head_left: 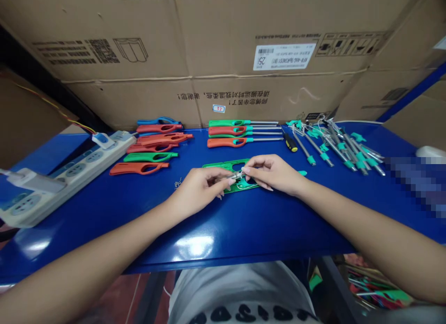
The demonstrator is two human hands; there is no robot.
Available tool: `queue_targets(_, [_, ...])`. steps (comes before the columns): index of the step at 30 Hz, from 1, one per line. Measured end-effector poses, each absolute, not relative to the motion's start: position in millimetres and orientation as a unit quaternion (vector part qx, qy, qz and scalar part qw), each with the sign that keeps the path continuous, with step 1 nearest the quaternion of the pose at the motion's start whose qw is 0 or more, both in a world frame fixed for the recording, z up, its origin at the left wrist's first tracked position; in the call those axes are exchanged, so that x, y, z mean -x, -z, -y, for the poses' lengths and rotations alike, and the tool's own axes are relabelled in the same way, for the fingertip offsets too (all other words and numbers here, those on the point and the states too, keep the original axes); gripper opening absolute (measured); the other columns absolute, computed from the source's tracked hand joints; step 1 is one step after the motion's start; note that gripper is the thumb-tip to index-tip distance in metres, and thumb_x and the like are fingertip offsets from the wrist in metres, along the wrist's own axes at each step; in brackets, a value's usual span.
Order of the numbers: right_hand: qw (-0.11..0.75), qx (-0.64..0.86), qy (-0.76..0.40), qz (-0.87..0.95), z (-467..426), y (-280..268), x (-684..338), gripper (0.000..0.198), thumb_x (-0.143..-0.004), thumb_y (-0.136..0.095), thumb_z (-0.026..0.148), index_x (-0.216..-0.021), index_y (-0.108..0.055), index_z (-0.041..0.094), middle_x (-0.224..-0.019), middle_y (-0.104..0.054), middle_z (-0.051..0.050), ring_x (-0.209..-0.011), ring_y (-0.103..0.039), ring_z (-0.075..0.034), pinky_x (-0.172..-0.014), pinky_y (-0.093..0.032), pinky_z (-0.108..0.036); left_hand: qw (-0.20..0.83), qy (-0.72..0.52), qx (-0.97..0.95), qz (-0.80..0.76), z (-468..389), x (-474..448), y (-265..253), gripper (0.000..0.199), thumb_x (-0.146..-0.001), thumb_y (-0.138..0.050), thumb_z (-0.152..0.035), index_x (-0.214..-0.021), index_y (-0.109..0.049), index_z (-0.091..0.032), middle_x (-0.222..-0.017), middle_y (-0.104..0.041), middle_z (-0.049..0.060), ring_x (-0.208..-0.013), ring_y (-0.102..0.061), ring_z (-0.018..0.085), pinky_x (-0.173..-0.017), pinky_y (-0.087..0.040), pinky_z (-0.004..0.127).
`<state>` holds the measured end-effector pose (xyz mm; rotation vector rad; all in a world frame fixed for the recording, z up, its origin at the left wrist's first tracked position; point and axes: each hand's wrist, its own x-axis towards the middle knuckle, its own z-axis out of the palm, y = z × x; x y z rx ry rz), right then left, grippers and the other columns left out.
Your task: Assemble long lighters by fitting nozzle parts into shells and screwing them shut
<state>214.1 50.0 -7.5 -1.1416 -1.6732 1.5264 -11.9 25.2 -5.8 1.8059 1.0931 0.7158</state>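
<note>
My left hand (198, 187) pinches a small, clear-looking lighter part (235, 175) between thumb and fingers. On the white tip of that part, the fingers of my right hand (275, 174) are closed from the other side. Beneath both hands lies an opened green lighter casing (219, 165), with a thin white wire at its lower edge; much of it is hidden by my fingers. A teal tip (302, 173) sticks out past my right wrist. Close to my left hand is a small heap of screws (177, 182).
Orange, green and blue lighter handles (139, 168) line the left. Assembled-looking long lighters (228, 142) lie at the back beside a screwdriver (290, 142). Metal lighter tubes with teal pieces (343, 149) pile up at right. A power strip (75, 173) stands left; cardboard (139, 96) walls the back.
</note>
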Motion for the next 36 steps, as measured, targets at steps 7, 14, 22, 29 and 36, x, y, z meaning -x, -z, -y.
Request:
queue_targets(7, [0.324, 0.428, -0.602, 0.591, -57, 9, -223, 0.043, -0.076, -0.078, 0.055, -0.084, -0.066, 0.015, -0.045, -0.052, 0.008, -0.033, -0.039, -0.004, -0.035, -0.029, -0.018, 0.269, -0.187, -0.844, -0.425, -23, 20, -7, 0.014, -0.095, -0.063, -0.03, -0.096, -0.069, -0.017, -0.086, -0.071, 0.002, -0.075, -0.064, 0.016, -0.07, -0.047, 0.026])
queue_targets(14, [0.336, 0.418, -0.614, 0.579, -60, 11, -223, 0.032, -0.079, -0.077, 0.044, -0.083, -0.068, 0.014, -0.06, -0.062, 0.004, -0.035, -0.041, -0.002, -0.033, -0.029, -0.018, 0.215, -0.145, -0.868, -0.423, -23, 20, -3, 0.012, -0.091, -0.068, -0.026, -0.1, -0.07, -0.018, -0.095, -0.068, 0.004, -0.086, -0.064, 0.019, -0.075, -0.048, 0.029])
queue_targets(22, [0.338, 0.416, -0.617, 0.577, -59, 11, -224, 0.026, -0.081, -0.074, 0.039, -0.084, -0.068, 0.014, -0.065, -0.065, 0.002, -0.035, -0.042, -0.002, -0.033, -0.028, -0.018, 0.221, -0.16, -0.864, -0.423, -20, 19, -5, 0.015, -0.094, -0.065, -0.024, -0.105, -0.075, -0.019, -0.097, -0.071, 0.004, -0.086, -0.066, 0.018, -0.075, -0.049, 0.029])
queue_targets(29, [0.312, 0.434, -0.593, 0.602, -58, 11, -221, 0.026, -0.085, -0.071, 0.041, -0.084, -0.067, 0.015, -0.048, -0.053, 0.007, -0.034, -0.039, -0.004, -0.035, -0.029, -0.018, 0.246, -0.195, -0.834, -0.454, -21, 19, 1, 0.011, -0.087, -0.074, -0.024, -0.096, -0.08, -0.02, -0.089, -0.074, 0.003, -0.073, -0.065, 0.015, -0.069, -0.049, 0.027])
queue_targets(36, [0.313, 0.437, -0.595, 0.598, -57, 9, -222, 0.025, -0.084, -0.072, 0.04, -0.084, -0.067, 0.015, -0.053, -0.057, 0.005, -0.035, -0.04, -0.004, -0.035, -0.029, -0.019, 0.249, -0.19, -0.837, -0.449, -21, 20, -3, 0.013, -0.09, -0.069, -0.022, -0.096, -0.081, -0.021, -0.088, -0.075, 0.003, -0.076, -0.067, 0.016, -0.069, -0.049, 0.026])
